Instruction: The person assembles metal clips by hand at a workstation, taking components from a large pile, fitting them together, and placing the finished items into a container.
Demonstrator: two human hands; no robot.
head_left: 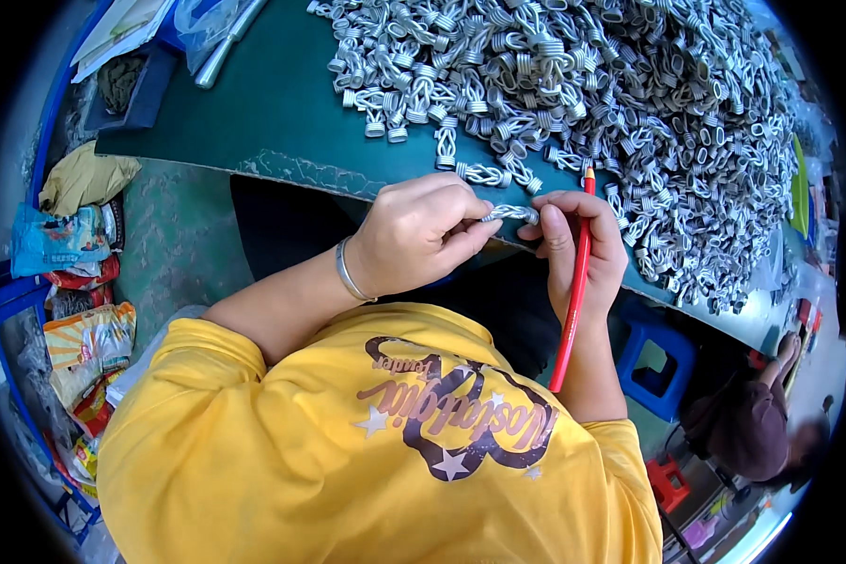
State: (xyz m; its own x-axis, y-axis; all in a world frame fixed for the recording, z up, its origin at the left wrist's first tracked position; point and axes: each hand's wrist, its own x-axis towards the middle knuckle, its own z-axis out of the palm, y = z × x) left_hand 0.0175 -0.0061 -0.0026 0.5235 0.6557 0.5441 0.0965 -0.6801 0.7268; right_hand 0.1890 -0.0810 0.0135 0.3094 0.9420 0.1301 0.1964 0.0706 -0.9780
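At the table's near edge I hold a small silver twisted-loop metal piece [511,213] between my two hands. The thumb and fingers of my left hand [412,233], which wears a bangle on its wrist, pinch the left end of it. Its right end sits in the fingertips of my right hand [587,246]. A red pencil [573,305] also rests in my right hand, tucked across the fingers, its tip up toward the table. Just beyond my hands lie a few loose pieces of the same kind [484,175].
A large heap of similar silver pieces [630,103] covers the right of the green table [254,103]. At the far left stand a grey bin [146,99] and papers. Bags [85,334] line the left side. A blue stool [656,362] and another person [747,428] are at right.
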